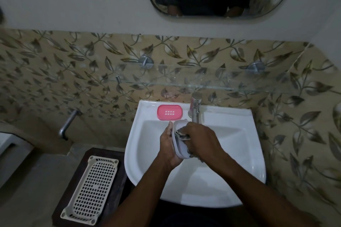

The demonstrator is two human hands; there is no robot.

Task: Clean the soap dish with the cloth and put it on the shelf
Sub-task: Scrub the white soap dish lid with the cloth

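White soap dish (181, 153), held tilted on edge over the bowl of the basin (258, 153), just in front of the tap (195, 108). The left hand (168, 145) grips it from the outside, fingers curled round its back and rim. The right hand (201, 140) is bunched on a grey cloth (181, 135) and presses it into the hollow of the dish. The two hands are thus close together, each clamped on its own thing, with the dish between them.

A pink insert (169, 112), slotted at its middle, lies flat on the back ledge of the basin, apart from the dish; it is probably the drainer of the same dish. The glass shelf (184, 79) runs along the tiled wall above the tap. A pale perforated basket (90, 186) sits on a dark stand to the left.

Step in hand, as judged: wiping the inside of the dish. The placing is not yet done. The next move calls for freeing the dish from the cloth, then lifting it up past the tap and setting it level on the shelf.
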